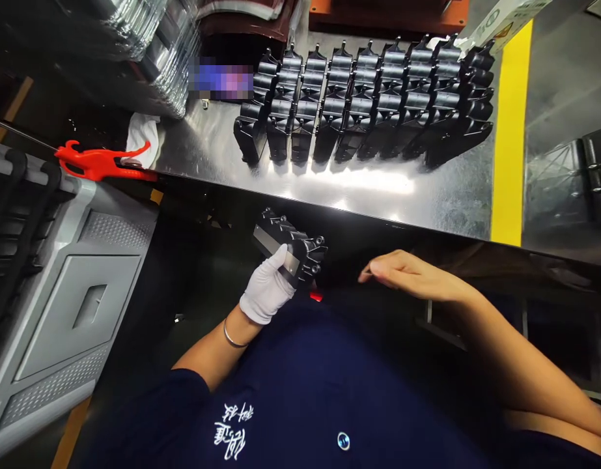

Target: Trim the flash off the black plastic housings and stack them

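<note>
My left hand [268,290], in a white glove, grips a black moulded plastic part [305,254] in front of my body. The thumb lies across the part's flat, shiny side; small round bosses stick out along its far edge and right end. To the right, my bare right hand [398,270] hangs in the air, apart from the part. Its fingers are bent and pressed together, and whatever may be between them is hidden. Beyond both hands, a row of similar black plastic parts [334,98] stands side by side on the metal table [207,153].
A red-orange air blow gun [99,163] lies at the table's left edge beside a white cloth [142,140]. Wrapped stacks [168,58] stand behind it. A grey plastic crate [75,306] is at left. Yellow tape [510,137] crosses the table; a white box [508,23] is at the back right.
</note>
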A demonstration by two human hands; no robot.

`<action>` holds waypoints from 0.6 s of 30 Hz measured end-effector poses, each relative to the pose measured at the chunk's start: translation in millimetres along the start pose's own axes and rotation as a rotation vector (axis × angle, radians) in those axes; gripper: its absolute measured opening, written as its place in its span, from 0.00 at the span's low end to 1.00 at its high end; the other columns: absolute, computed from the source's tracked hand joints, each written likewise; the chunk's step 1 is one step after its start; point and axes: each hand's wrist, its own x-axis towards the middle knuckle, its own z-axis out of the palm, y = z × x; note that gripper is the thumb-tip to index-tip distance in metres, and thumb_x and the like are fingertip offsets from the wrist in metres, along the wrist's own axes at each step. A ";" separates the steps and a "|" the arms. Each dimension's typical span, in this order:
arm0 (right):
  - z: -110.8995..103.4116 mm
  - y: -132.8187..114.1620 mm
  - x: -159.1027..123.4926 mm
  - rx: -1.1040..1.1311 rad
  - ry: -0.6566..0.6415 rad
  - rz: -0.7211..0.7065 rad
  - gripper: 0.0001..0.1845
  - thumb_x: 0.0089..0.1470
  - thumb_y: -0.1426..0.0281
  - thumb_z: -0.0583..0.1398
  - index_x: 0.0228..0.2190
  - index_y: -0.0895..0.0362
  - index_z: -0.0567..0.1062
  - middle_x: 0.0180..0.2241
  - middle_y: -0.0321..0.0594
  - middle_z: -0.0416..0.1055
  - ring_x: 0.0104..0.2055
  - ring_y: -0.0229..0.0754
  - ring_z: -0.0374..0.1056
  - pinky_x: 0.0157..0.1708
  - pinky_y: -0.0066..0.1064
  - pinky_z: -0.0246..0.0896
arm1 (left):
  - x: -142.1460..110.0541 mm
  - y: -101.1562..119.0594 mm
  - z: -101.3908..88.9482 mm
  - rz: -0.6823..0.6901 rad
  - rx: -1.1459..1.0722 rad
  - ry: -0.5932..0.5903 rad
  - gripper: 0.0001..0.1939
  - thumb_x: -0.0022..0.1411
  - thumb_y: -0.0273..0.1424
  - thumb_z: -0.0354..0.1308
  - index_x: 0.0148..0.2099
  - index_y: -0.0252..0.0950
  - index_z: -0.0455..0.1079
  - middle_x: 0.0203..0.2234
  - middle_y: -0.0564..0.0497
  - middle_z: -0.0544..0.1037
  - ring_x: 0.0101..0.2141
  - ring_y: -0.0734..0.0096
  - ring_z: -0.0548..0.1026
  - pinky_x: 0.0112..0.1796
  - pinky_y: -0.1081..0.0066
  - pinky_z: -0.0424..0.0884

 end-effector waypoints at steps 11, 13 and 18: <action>82.1 -10.4 45.1 0.250 0.850 -0.357 0.17 0.58 0.58 0.57 0.28 0.57 0.77 0.23 0.35 0.65 0.23 0.34 0.59 0.24 0.29 0.58 | -2.5 -16.3 -1.9 -0.038 0.152 0.038 0.21 0.70 0.22 0.40 0.55 0.37 0.70 0.27 0.53 0.81 0.29 0.78 0.80 0.39 0.77 0.74; 87.9 -13.2 45.3 0.249 0.853 -0.360 0.16 0.58 0.59 0.58 0.26 0.57 0.76 0.23 0.36 0.65 0.24 0.35 0.61 0.24 0.29 0.59 | -3.7 -17.3 -2.3 -0.029 0.195 0.044 0.20 0.69 0.22 0.42 0.56 0.38 0.69 0.30 0.52 0.82 0.29 0.77 0.80 0.38 0.78 0.74; 97.8 -16.2 44.7 0.241 0.969 -0.292 0.16 0.58 0.60 0.58 0.25 0.57 0.75 0.22 0.35 0.65 0.24 0.35 0.61 0.23 0.29 0.58 | -4.0 -22.6 -2.9 -0.080 0.171 0.054 0.19 0.70 0.24 0.41 0.51 0.37 0.73 0.29 0.51 0.82 0.28 0.77 0.80 0.32 0.79 0.75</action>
